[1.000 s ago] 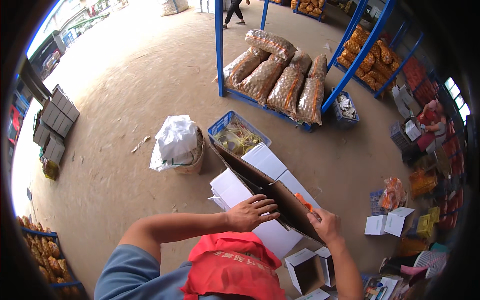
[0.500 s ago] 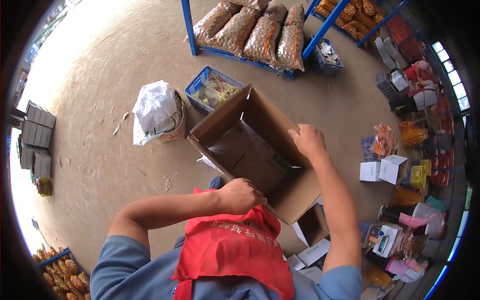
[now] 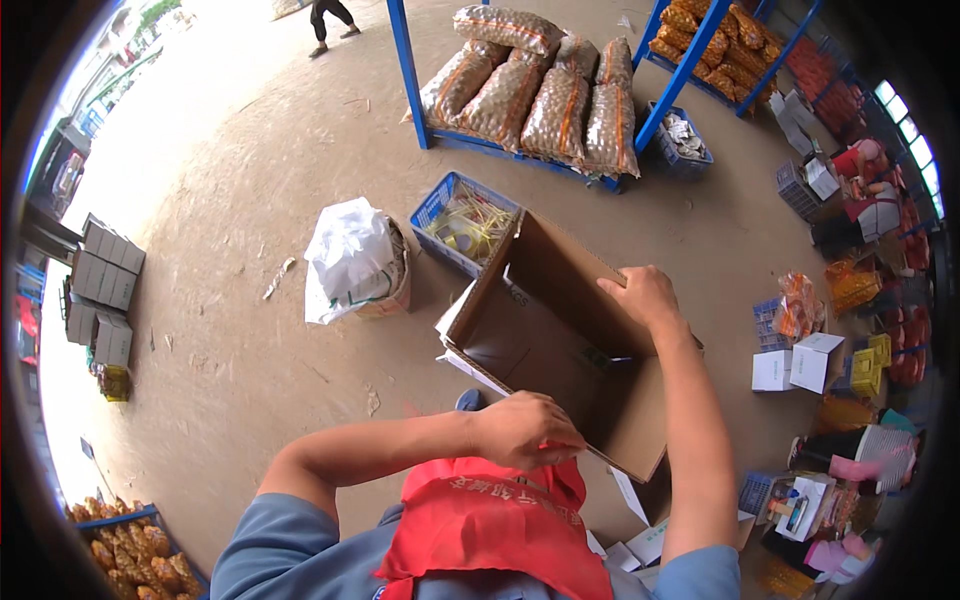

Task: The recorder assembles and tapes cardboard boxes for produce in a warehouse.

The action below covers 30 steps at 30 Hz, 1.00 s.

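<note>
An open, empty cardboard box (image 3: 572,278) is held up in front of me, tilted, with its brown inside facing up. My right hand (image 3: 645,298) is closed over the far right rim, thumb on the inner side. At the near edge, my left hand (image 3: 522,430) is closed on the rim with its knuckles up; its fingertips are mostly hidden. A red apron (image 3: 490,520) covers my front just below the left hand. Beneath the box at the lower right lie other white cartons (image 3: 650,540), partly hidden by my right arm.
Just beyond the box stand a blue crate (image 3: 450,240) of straps and a sack with white plastic (image 3: 350,255). Filled mesh sacks (image 3: 530,100) lie on a blue rack ahead. Stacked cartons (image 3: 105,265) stand at left. Several people work among crates at right; a walker's legs (image 3: 330,22) show far off.
The view has shifted, so the surroundings sit lower and further right. Both hands still hold the box, which has turned slightly. A walking person's legs have come into view at the top.
</note>
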Each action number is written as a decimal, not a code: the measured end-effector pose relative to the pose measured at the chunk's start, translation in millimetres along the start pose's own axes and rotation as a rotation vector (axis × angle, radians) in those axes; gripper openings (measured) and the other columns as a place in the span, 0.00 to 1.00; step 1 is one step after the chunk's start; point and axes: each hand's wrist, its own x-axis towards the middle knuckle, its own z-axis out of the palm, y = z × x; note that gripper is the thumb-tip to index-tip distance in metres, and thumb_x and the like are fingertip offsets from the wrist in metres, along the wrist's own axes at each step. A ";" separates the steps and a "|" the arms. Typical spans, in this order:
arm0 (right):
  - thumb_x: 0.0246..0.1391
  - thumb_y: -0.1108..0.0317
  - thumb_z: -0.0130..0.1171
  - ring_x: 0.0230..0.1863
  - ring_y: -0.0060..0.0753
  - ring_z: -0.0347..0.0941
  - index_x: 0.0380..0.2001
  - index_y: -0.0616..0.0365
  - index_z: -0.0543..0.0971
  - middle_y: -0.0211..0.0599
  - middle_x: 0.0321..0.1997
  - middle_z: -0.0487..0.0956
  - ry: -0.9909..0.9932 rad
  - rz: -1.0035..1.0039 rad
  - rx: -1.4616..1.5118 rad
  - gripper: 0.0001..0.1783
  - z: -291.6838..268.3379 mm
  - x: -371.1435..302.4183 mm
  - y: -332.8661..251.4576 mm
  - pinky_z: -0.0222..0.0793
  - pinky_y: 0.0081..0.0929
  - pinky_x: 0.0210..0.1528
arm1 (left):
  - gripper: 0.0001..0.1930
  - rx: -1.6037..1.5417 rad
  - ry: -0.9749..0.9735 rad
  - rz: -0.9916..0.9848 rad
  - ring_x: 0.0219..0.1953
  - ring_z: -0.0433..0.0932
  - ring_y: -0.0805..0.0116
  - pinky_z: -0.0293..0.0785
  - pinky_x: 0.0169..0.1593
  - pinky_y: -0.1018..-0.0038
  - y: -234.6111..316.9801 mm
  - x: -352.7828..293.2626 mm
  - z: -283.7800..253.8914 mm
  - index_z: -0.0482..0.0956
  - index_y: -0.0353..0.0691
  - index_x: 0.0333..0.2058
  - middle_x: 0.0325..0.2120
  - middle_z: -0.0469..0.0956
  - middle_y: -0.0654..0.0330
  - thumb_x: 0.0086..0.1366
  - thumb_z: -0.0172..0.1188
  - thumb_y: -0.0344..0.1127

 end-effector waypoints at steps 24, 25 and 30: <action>0.63 0.43 0.67 0.45 0.68 0.83 0.36 0.62 0.88 0.61 0.41 0.86 -0.087 0.172 0.007 0.28 -2.7 -5.5 -21.8 0.78 0.57 0.51 | 0.45 0.265 0.119 0.054 0.79 0.59 0.43 0.57 0.81 0.55 -163.9 11.3 -108.3 0.50 0.35 0.79 0.77 0.58 0.41 0.71 0.61 0.44; 0.63 0.43 0.67 0.45 0.68 0.83 0.36 0.62 0.88 0.61 0.41 0.86 -0.096 0.171 -0.005 0.28 -1.8 -4.5 -21.5 0.78 0.57 0.51 | 0.44 0.241 0.117 -0.024 0.79 0.58 0.43 0.57 0.81 0.55 -171.9 7.8 -110.6 0.50 0.35 0.79 0.78 0.57 0.41 0.71 0.61 0.43; 0.63 0.42 0.67 0.43 0.68 0.83 0.34 0.62 0.87 0.61 0.39 0.86 -0.023 0.104 0.028 0.28 -0.4 3.0 -22.8 0.77 0.58 0.50 | 0.42 0.563 -0.412 0.115 0.82 0.53 0.48 0.46 0.84 0.51 -211.0 0.5 -98.7 0.63 0.31 0.73 0.77 0.61 0.42 0.66 0.64 0.45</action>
